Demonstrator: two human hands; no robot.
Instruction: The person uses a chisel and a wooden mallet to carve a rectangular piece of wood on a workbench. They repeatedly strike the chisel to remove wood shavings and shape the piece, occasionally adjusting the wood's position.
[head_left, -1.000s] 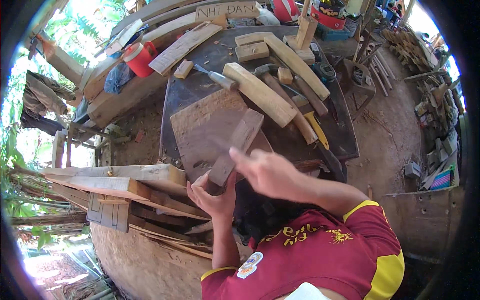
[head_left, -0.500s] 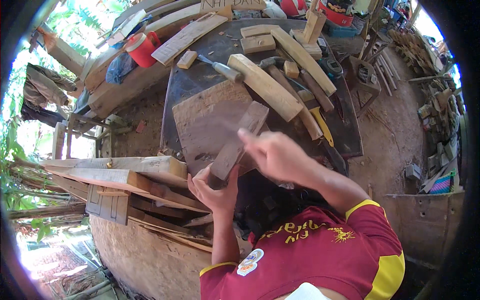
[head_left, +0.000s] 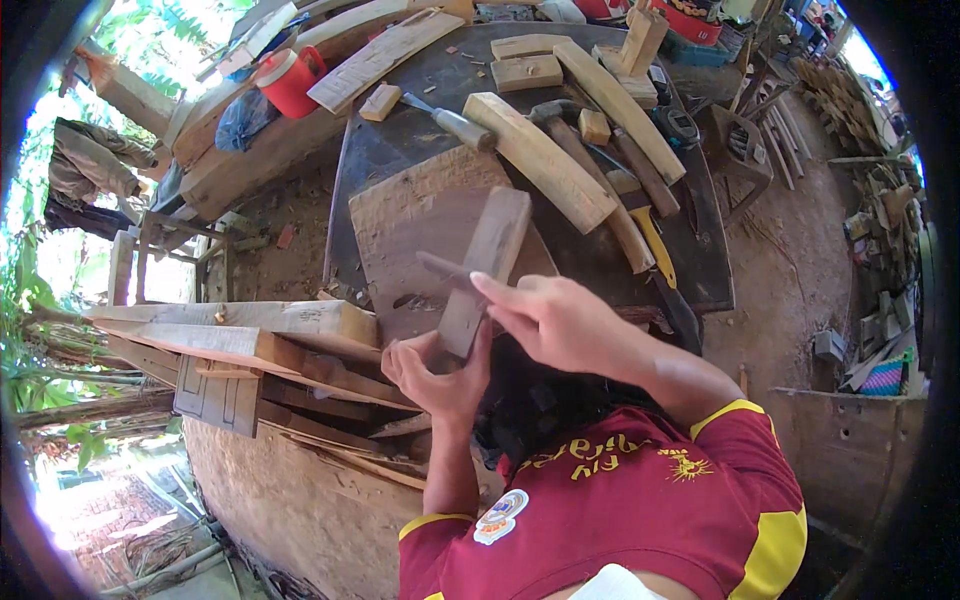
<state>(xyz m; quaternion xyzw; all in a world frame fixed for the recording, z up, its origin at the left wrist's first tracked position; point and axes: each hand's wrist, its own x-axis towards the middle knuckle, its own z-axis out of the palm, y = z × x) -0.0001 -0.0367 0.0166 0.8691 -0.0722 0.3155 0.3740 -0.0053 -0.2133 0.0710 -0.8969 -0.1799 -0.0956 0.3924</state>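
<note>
My left hand grips the lower end of a long rectangular block, with the thumb along one side. The block is brownish, darker toward my hand, and tilts away from me over a rough wooden board. A narrow, flat, dark strip-like tool lies across the block's face. My right hand is closed round its near end, which the fingers hide; I cannot tell whether it is a file or a blade. The board has a darkened patch beneath the block.
On the dark tabletop lie a chisel, a hammer, a yellow-handled brush, a tape measure and curved wooden pieces. Stacked timber stands at the left, near a red jug.
The dark tool, blurred before, now shows clearly across the block. The block stands a little more upright, and my right hand has shifted slightly nearer to me. My view has tilted slightly.
</note>
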